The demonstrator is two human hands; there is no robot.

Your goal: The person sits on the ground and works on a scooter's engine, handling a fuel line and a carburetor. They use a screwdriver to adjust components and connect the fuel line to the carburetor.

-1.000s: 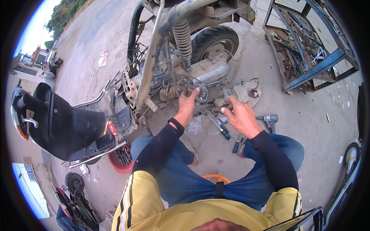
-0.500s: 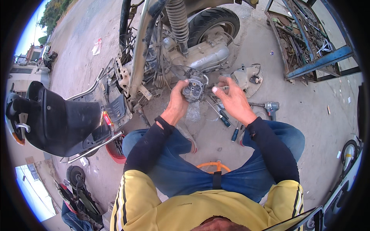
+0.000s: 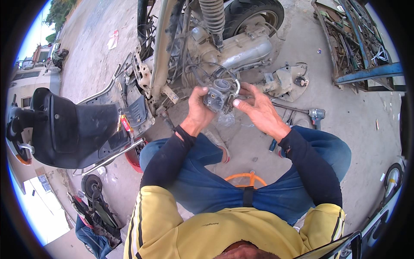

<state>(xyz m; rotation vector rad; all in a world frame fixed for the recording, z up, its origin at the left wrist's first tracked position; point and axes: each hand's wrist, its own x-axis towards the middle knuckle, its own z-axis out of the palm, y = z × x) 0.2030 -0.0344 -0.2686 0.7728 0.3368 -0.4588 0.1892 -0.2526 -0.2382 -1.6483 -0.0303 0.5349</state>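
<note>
A grey metal carburetor (image 3: 214, 100) with a round black-rimmed mouth and a bent metal tube is held up between my hands, in front of the scooter engine (image 3: 246, 49). My left hand (image 3: 199, 111) is closed round its left side, thumb on top. At its right side, my right hand (image 3: 262, 111) pinches it, the thumb near the lower edge and the fingers behind by the bent tube. The fingertips behind it are hidden. Below it, a clear plastic bag (image 3: 226, 119) lies on the ground.
A power driver (image 3: 317, 114) and a blue-handled screwdriver (image 3: 273, 145) lie near my right knee. At the left stand a removed black seat (image 3: 71, 129) and a red basin (image 3: 134, 159). A blue metal rack of tools (image 3: 368, 73) stands far right.
My right hand has come in from apart and now grips the carburetor's right side. The carburetor has turned, bringing its round mouth into view. The whole view has shifted slightly.
</note>
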